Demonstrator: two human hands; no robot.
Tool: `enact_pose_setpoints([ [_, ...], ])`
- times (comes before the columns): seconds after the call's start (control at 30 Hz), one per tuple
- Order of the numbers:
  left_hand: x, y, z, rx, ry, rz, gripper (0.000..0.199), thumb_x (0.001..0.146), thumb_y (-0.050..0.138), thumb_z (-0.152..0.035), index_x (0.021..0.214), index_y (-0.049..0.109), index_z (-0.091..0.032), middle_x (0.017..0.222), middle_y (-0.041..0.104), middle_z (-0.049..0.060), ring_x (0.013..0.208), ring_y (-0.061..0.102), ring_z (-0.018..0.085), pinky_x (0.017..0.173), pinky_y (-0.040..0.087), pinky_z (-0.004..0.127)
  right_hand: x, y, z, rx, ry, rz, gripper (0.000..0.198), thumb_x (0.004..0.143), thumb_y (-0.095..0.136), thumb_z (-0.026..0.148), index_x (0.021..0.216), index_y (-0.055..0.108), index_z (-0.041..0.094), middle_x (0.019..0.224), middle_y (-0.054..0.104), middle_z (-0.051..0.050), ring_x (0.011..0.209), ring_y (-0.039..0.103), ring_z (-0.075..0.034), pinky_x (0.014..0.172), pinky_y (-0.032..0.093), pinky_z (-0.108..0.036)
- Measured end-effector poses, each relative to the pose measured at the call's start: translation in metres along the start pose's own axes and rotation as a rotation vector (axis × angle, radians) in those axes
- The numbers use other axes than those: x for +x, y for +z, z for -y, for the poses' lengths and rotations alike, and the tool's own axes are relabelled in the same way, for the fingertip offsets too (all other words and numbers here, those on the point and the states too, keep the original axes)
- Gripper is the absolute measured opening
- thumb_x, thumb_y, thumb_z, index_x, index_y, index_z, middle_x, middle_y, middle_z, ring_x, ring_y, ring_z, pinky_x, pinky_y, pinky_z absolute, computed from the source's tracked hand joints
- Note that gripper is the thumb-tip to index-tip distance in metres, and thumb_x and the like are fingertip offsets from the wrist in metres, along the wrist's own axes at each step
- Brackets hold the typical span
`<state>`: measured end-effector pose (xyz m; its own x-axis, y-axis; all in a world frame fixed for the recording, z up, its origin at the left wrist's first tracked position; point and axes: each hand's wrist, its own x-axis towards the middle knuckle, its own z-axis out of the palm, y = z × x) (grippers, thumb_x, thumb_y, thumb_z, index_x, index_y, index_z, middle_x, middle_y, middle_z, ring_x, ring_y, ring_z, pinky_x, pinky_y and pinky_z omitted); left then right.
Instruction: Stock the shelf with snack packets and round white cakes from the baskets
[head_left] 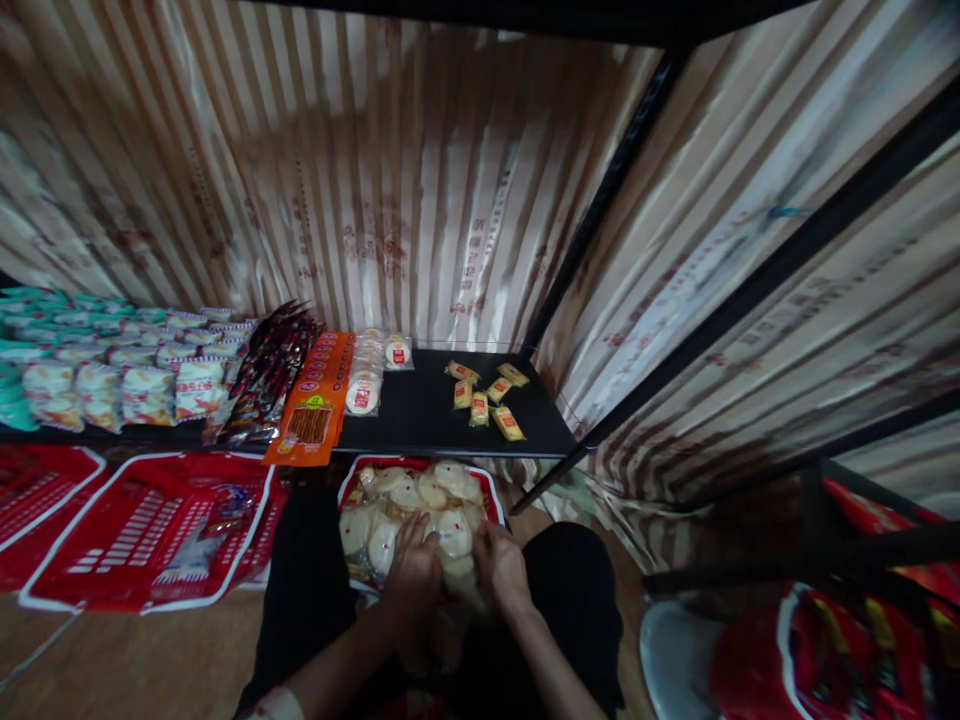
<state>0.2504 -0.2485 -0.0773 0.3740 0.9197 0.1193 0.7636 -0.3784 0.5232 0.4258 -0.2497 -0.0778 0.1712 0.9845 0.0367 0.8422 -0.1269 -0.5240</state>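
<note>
Between my knees stands a red basket (493,492) with a white rim, filled with round, pale crackers (381,540) in clear wrappers. My left hand (414,562) lies over the crackers at the near middle, its fingers stretched forward on the wrappers. To its right, my right hand (504,568) has its fingers curled at the edge of a wrapped cracker near the basket's right side. More pale wrapped pieces show dimly between my wrists. Similar round packets (363,392) stand in a row on the black shelf (420,415) ahead.
Small yellow packets (480,405) lie loose on the shelf's right part. Orange snack bags (309,420), dark packets (274,370) and white packs (150,392) line its left. Red baskets (150,540) stand below left. A black post (600,220) rises at right, and a grey stool (675,660) sits low right.
</note>
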Motion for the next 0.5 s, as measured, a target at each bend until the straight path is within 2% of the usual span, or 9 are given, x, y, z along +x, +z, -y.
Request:
enact_pose_setpoints([
  [0.07, 0.0, -0.008, -0.005, -0.038, 0.002, 0.009, 0.035, 0.077, 0.042, -0.011, 0.105, 0.064, -0.01, 0.131, 0.052, 0.018, 0.129, 0.039, 0.031, 0.107, 0.033, 0.05, 0.0, -0.005, 0.004, -0.013, 0.006, -0.017, 0.021, 0.083, 0.039, 0.024, 0.074, 0.057, 0.018, 0.072, 0.066, -0.008, 0.066, 0.064, -0.018, 0.059, 0.043, -0.024],
  [0.27, -0.003, -0.028, -0.019, -0.167, -0.077, 0.0, 0.038, 0.075, 0.041, -0.008, 0.104, 0.065, -0.009, 0.132, 0.051, 0.018, 0.127, 0.043, 0.026, 0.108, 0.035, 0.042, -0.004, -0.027, 0.019, 0.021, 0.031, -0.188, 0.027, 0.085, 0.036, 0.037, 0.083, 0.057, 0.02, 0.074, 0.066, -0.007, 0.064, 0.064, -0.019, 0.056, 0.041, -0.026],
  [0.37, -0.004, -0.033, -0.022, -0.243, -0.104, -0.02, 0.038, 0.076, 0.042, -0.01, 0.106, 0.065, -0.011, 0.132, 0.052, 0.016, 0.125, 0.046, 0.025, 0.107, 0.037, 0.041, -0.005, -0.043, 0.03, 0.158, 0.039, -0.226, 0.03, 0.084, 0.036, 0.043, 0.081, 0.056, 0.021, 0.072, 0.065, -0.005, 0.06, 0.062, -0.019, 0.056, 0.041, -0.026],
  [0.5, -0.005, -0.043, -0.024, -0.317, -0.113, -0.087, 0.039, 0.077, 0.042, -0.011, 0.11, 0.062, -0.01, 0.13, 0.053, 0.017, 0.124, 0.047, 0.024, 0.106, 0.037, 0.041, -0.003, -0.065, 0.045, 0.452, 0.074, -0.243, 0.031, 0.079, 0.044, 0.05, 0.077, 0.055, 0.021, 0.066, 0.063, -0.003, 0.059, 0.06, -0.018, 0.057, 0.043, -0.026],
])
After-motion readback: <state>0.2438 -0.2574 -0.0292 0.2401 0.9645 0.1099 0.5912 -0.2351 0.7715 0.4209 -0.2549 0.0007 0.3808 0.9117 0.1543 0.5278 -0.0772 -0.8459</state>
